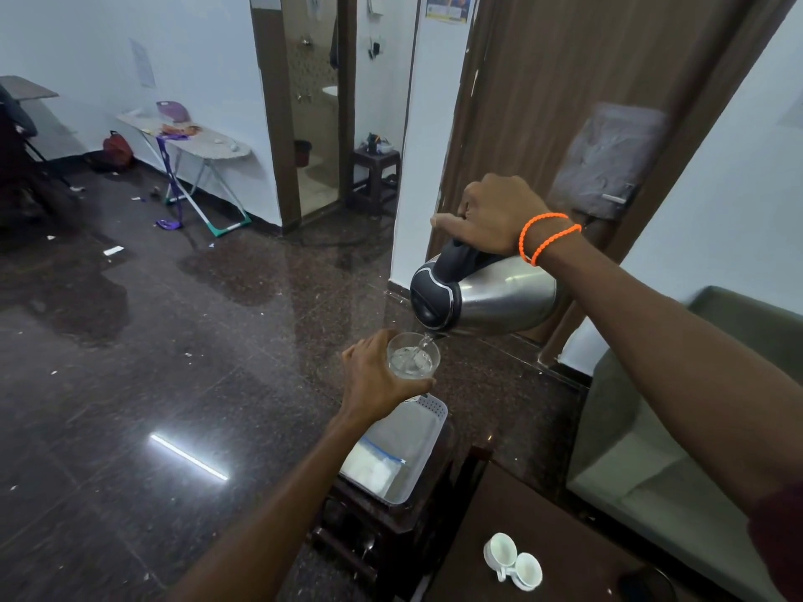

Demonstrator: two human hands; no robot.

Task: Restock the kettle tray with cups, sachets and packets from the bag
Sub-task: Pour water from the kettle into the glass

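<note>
My right hand (pixel 491 215) grips the black handle of a steel kettle (pixel 499 293), which is tipped so its spout points down to the left. A thin stream of water runs from it into a clear glass (pixel 413 356) that my left hand (pixel 376 375) holds from the left side, above the floor. Below the glass a white plastic tray (pixel 434 410) sits on a dark stool, with a clear zip bag (pixel 382 458) lying in it. Two white cups (pixel 512 560) lie on their sides on the dark table at the lower right.
A grey-green sofa (pixel 678 449) stands at the right beside a brown door (pixel 565 102). The dark polished floor (pixel 174 341) has paper scraps on it. An ironing board (pixel 195 141) stands at the far wall, left of an open bathroom doorway (pixel 317 102) and a small stool (pixel 376 167).
</note>
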